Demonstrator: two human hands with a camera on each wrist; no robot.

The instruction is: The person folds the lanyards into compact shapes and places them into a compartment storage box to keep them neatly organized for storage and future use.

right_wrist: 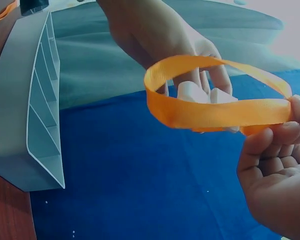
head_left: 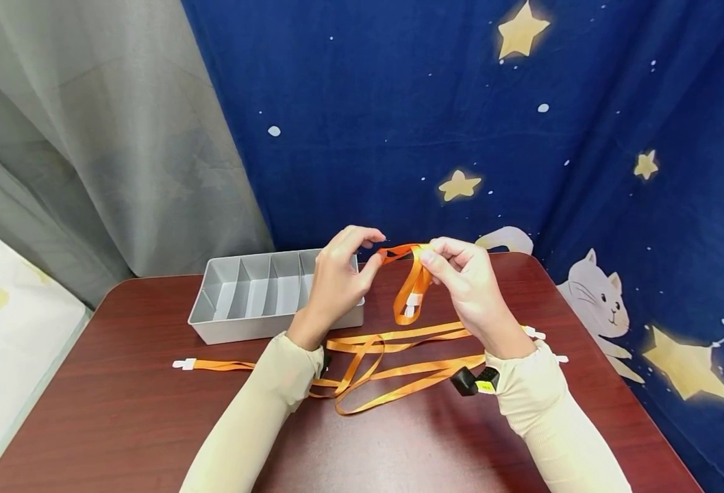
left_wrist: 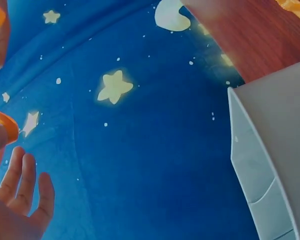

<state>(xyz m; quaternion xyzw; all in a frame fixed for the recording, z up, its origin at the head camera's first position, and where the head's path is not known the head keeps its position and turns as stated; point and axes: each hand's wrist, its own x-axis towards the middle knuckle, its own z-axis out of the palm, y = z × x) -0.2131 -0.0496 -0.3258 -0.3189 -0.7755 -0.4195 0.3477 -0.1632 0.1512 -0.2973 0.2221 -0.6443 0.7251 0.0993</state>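
Curtained indoor corner; home room or small studio, cannot tell which. Dark-blue curtain (head_left: 368, 137) across far side and right, printed with yellow stars (head_left: 523, 31) and white cat (head_left: 594, 298), like child's bedroom decor. Plain grey curtain (head_left: 109, 137) far left. Reddish-brown, wood-look surface (head_left: 121, 404) stands just beside curtains.

Cream sleeves (head_left: 247, 418) end in gathered cuffs (head_left: 525, 376) beside a black, yellow-labelled wrist camera (head_left: 489, 376).

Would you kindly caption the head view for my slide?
Right hand pinches a lanyard above the table, left hand close by.
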